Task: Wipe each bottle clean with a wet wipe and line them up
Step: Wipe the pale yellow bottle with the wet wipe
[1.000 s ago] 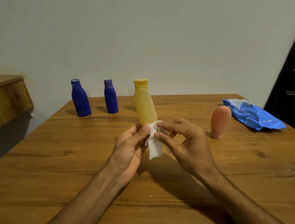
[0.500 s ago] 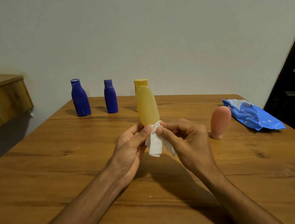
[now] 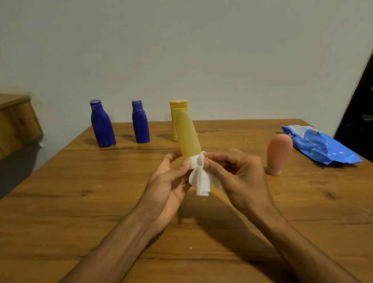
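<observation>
Bottle [image 3: 187,136] rightward, wipe [image 3: 200,180] between pinched fingers [image 3: 215,161]

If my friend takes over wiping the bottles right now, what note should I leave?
Left hand holds one yellow bottle by its lower end. Right hand pinches the wet wipe against it.
Lined up at the back: larger blue bottle, smaller blue bottle, capped yellow bottle.
To do: finish this one, stand it in line, then wipe the pink bottle beside the wipes pack.
</observation>
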Action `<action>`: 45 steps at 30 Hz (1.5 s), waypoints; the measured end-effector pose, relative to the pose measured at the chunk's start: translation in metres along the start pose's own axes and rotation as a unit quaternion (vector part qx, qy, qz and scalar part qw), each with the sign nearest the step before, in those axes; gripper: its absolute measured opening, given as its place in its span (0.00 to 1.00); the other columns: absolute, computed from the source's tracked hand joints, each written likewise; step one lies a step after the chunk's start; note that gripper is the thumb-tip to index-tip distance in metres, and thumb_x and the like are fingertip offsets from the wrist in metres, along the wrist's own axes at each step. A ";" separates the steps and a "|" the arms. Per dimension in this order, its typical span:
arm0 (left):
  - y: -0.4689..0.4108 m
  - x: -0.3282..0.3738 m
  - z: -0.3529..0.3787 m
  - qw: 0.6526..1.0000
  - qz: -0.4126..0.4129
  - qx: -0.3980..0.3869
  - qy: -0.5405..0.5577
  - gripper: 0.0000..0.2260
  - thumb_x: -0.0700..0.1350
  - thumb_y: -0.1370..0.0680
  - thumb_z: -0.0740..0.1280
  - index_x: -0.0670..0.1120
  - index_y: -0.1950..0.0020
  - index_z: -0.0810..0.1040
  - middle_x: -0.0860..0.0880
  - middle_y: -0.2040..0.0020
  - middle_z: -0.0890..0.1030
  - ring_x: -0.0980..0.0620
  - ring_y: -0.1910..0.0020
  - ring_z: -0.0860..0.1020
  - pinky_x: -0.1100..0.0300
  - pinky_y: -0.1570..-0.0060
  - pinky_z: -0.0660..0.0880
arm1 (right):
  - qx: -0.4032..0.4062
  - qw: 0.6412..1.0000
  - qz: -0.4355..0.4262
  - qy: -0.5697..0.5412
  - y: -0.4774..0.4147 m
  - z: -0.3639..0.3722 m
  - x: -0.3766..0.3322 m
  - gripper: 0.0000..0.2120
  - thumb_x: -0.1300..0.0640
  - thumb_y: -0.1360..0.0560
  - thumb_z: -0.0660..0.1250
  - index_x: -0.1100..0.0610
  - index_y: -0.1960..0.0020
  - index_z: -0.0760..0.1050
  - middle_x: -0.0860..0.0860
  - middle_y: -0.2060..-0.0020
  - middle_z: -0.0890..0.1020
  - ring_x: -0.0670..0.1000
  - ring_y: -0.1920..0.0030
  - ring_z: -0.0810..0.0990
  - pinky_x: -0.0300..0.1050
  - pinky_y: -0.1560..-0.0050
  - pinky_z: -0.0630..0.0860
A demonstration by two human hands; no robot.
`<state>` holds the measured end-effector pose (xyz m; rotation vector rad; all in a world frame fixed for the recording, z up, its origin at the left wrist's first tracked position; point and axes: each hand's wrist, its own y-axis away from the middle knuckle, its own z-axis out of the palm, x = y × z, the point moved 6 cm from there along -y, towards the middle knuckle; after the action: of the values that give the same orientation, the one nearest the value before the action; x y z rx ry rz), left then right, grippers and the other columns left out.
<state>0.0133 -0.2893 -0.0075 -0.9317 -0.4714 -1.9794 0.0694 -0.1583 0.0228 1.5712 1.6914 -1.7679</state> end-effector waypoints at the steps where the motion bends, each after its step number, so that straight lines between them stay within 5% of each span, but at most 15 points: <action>1: 0.000 -0.001 0.001 1.000 0.000 -0.003 -0.005 0.25 0.39 0.28 0.67 0.44 0.30 0.68 0.41 0.41 0.82 0.46 0.44 0.82 0.52 0.45 0.79 | -0.002 1.000 -0.009 0.013 0.000 0.001 -0.001 0.09 0.56 0.28 0.73 0.52 0.48 0.83 0.44 0.54 0.84 0.45 0.53 0.82 0.44 0.54 0.81; 10: -0.003 -0.004 -0.004 1.000 -0.015 0.003 0.006 0.25 0.41 0.27 0.68 0.41 0.30 0.69 0.40 0.40 0.82 0.45 0.41 0.81 0.53 0.46 0.80 | 0.011 1.000 0.007 0.010 0.000 0.000 0.000 0.08 0.57 0.28 0.74 0.53 0.49 0.83 0.45 0.55 0.85 0.43 0.55 0.83 0.44 0.55 0.82; 19: -0.002 0.003 -0.004 0.984 0.061 0.033 -0.161 0.21 0.45 0.31 0.70 0.45 0.38 0.77 0.47 0.45 0.84 0.49 0.42 0.81 0.52 0.41 0.76 | 0.013 0.997 -0.049 0.054 0.003 0.001 -0.007 0.09 0.57 0.29 0.75 0.55 0.49 0.83 0.45 0.57 0.84 0.43 0.56 0.82 0.38 0.59 0.80; 27: -0.001 0.002 -0.002 0.997 0.037 0.024 -0.058 0.21 0.43 0.29 0.68 0.42 0.37 0.75 0.44 0.44 0.84 0.49 0.44 0.82 0.55 0.46 0.79 | 0.011 0.999 -0.041 0.024 0.001 0.000 -0.005 0.07 0.57 0.28 0.73 0.52 0.49 0.83 0.42 0.57 0.84 0.42 0.55 0.82 0.38 0.58 0.80; 37: 0.000 0.003 0.001 0.998 0.027 0.000 -0.054 0.17 0.42 0.29 0.67 0.43 0.40 0.76 0.43 0.46 0.84 0.49 0.47 0.83 0.57 0.50 0.81 | 0.005 0.996 -0.075 0.052 0.000 -0.002 -0.008 0.08 0.57 0.27 0.73 0.52 0.48 0.82 0.44 0.56 0.83 0.45 0.55 0.80 0.40 0.58 0.79; 42: 0.000 0.006 0.000 0.997 0.005 -0.018 -0.079 0.18 0.40 0.28 0.66 0.42 0.38 0.75 0.43 0.45 0.84 0.47 0.46 0.82 0.54 0.45 0.80 | 0.005 1.000 -0.021 -0.003 -0.002 -0.002 -0.001 0.07 0.56 0.28 0.73 0.53 0.50 0.83 0.45 0.57 0.84 0.46 0.55 0.82 0.48 0.56 0.82; 45: 0.001 0.003 0.001 0.999 -0.016 -0.032 -0.037 0.18 0.40 0.26 0.65 0.40 0.36 0.75 0.41 0.44 0.83 0.46 0.45 0.81 0.53 0.44 0.79 | 0.041 0.998 -0.037 0.012 0.000 -0.003 -0.003 0.07 0.57 0.27 0.72 0.51 0.49 0.82 0.44 0.56 0.84 0.45 0.55 0.82 0.43 0.55 0.81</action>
<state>0.0130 -0.2908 -0.0045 -1.0475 -0.4692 -2.0049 0.0724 -0.1570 0.0265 1.5895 1.7286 -1.8841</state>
